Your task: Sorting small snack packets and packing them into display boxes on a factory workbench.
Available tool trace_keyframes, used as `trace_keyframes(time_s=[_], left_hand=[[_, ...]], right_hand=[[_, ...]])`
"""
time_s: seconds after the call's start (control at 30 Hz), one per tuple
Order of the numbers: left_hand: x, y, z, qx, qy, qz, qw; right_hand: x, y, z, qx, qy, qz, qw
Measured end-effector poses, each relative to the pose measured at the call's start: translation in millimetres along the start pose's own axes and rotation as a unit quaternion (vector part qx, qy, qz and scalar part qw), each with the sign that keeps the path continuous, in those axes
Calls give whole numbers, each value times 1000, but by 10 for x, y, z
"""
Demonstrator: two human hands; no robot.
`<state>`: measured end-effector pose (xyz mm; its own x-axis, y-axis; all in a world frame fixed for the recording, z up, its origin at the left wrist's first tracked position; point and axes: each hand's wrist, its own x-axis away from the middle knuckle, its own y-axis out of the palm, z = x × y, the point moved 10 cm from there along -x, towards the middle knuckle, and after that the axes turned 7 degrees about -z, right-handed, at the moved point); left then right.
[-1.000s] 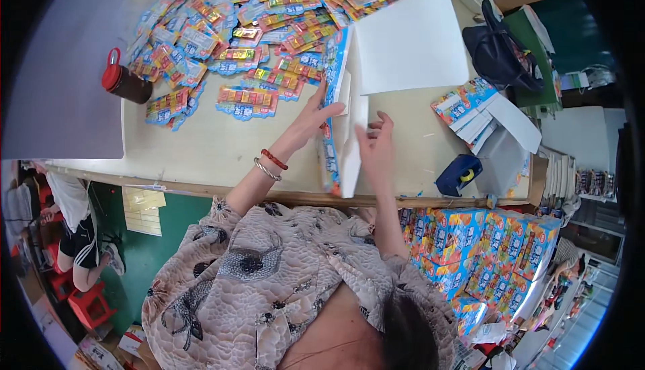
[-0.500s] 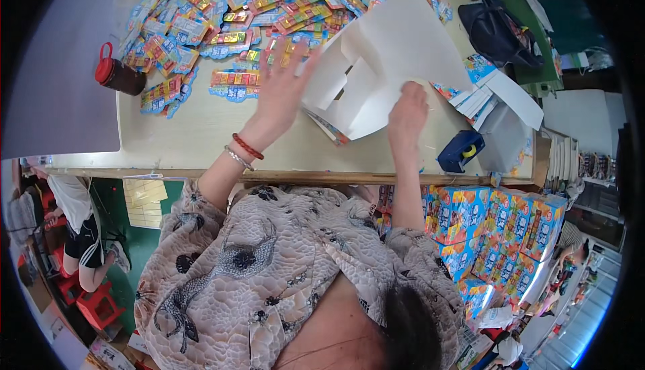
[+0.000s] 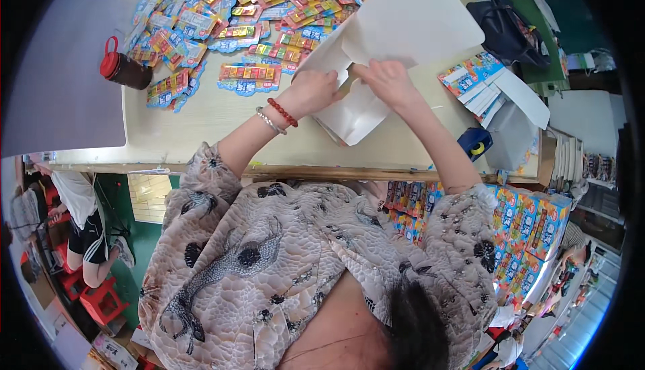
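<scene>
A white-lined cardboard box [image 3: 420,24] stands partly folded on the table before me, its large lid panel raised toward the far right. My left hand [image 3: 316,92], with a red beaded bracelet and a silver one at the wrist, is closed on the box's left inner flap. From the other side, my right hand [image 3: 388,82] pinches a flap near the box's middle, fingers curled. A dark gap shows between the two hands. Left of the box lies a blister card of colourful wrapped pieces [image 3: 250,78], close to my left wrist.
A heap of similar cards [image 3: 269,0] covers the far table. At left stands a dark bottle with a red lid [image 3: 125,67]. Flat printed boxes [image 3: 474,81], a blue tape dispenser [image 3: 475,143] and a black handbag [image 3: 507,30] lie right. Printed cartons [image 3: 531,235] are stacked below the table.
My left hand has come down from beside the box onto its inner flap and closed. My right hand has moved from the near right edge up and inward to a flap.
</scene>
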<state>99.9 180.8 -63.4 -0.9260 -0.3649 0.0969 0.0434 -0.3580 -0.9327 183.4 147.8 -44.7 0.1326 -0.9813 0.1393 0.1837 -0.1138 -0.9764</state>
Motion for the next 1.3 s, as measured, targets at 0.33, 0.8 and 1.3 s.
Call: trace_keyframes(time_s=[0.33,0.8,1.3], left_hand=[[65,482,146,-108,27,-50,993],[-70,604,195,-126,61,-136,981],[-147,568,455,-81,187,-44,978]], right_hand=[[-394,356,153,-115,-29,-71,990],[-262,367,232,-146,-10,-47,988],[-211,656,109,-77,41,-158,984]])
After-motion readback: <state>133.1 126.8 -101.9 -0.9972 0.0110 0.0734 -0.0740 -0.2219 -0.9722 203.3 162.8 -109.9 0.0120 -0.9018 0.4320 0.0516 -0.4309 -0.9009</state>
